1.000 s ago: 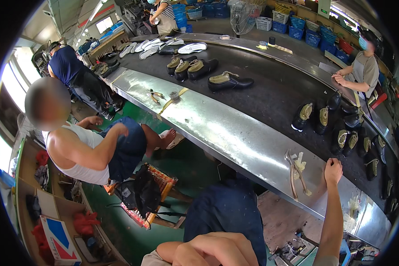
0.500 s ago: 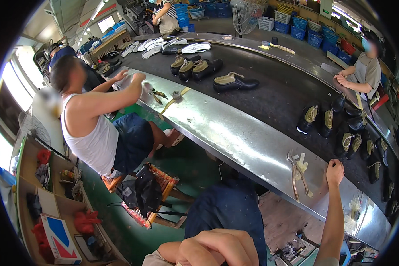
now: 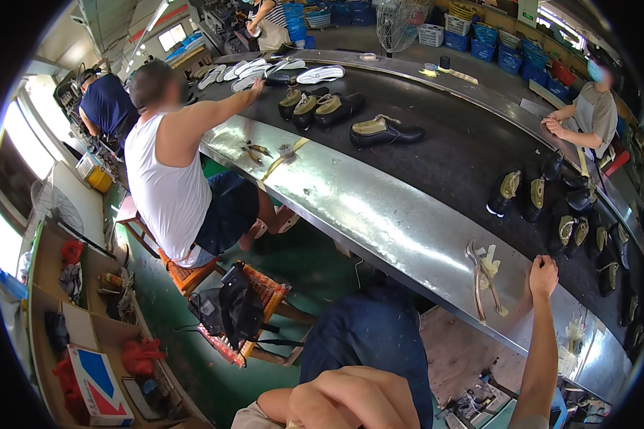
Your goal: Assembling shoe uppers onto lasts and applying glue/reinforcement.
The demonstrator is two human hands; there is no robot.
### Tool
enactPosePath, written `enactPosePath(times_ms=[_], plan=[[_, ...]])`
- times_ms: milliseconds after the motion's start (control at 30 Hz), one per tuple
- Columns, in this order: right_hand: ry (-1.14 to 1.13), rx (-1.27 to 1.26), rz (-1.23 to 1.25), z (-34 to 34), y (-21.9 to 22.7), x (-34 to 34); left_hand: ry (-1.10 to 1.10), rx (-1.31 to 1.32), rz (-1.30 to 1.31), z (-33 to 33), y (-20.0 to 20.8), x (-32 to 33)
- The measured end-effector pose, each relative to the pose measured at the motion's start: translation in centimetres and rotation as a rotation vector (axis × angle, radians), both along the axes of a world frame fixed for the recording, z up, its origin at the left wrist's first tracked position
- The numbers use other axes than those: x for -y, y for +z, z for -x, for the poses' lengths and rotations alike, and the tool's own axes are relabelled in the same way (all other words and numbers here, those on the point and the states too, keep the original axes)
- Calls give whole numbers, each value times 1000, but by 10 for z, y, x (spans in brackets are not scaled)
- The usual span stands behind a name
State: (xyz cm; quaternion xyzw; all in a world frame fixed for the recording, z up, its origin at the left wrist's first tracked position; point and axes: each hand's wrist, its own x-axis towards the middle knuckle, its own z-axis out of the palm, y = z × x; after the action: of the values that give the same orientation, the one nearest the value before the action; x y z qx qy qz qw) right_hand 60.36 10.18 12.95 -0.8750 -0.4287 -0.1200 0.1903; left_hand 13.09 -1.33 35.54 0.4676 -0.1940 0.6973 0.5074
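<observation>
My right hand (image 3: pixel 543 277) rests at the seam between the metal bench top (image 3: pixel 379 214) and the dark conveyor belt (image 3: pixel 444 171). Its fingers are curled and nothing shows in them. Just left of it lies a pair of long-handled pliers (image 3: pixel 476 279), with crumpled pale yellow tape scraps (image 3: pixel 489 262) beside it. Very close to the camera, at the lower edge, my left hand (image 3: pixel 354 397) appears with bent fingers; whatever it may hold is hidden. Beyond my right hand, several black shoes with tan linings (image 3: pixel 566 232) stand on the belt.
At the left, a co-worker in a white vest (image 3: pixel 166 157) sits by the bench, reaching toward the belt. More shoes (image 3: pixel 309 111) and white shoe pieces (image 3: pixel 247 71) lie farther up. A stool with a black bag (image 3: pixel 240 307) stands left of me. Another person (image 3: pixel 587 114) sits across the belt.
The co-worker in the white vest has leaned toward the belt and stretched an arm to the white shoe pieces. My hands have hardly moved.
</observation>
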Motion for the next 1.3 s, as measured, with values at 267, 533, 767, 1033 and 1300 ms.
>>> enactPosePath(times_ms=[267,533,767,1033,1300], plan=[[0,3,5,-3,-3,-3,-48,14,-109,0,-10,-18],[-15,-9,21,0,2,-1,-87,-151,82,10,8,-4],[-19,-45,61,6,9,1,46,-138,263,-10,-11,1],[-8,-21,24,-3,4,-1,600,-737,-569,-1,0,1],[-17,-9,-6,2,7,2,768,-687,-673,17,-6,13]])
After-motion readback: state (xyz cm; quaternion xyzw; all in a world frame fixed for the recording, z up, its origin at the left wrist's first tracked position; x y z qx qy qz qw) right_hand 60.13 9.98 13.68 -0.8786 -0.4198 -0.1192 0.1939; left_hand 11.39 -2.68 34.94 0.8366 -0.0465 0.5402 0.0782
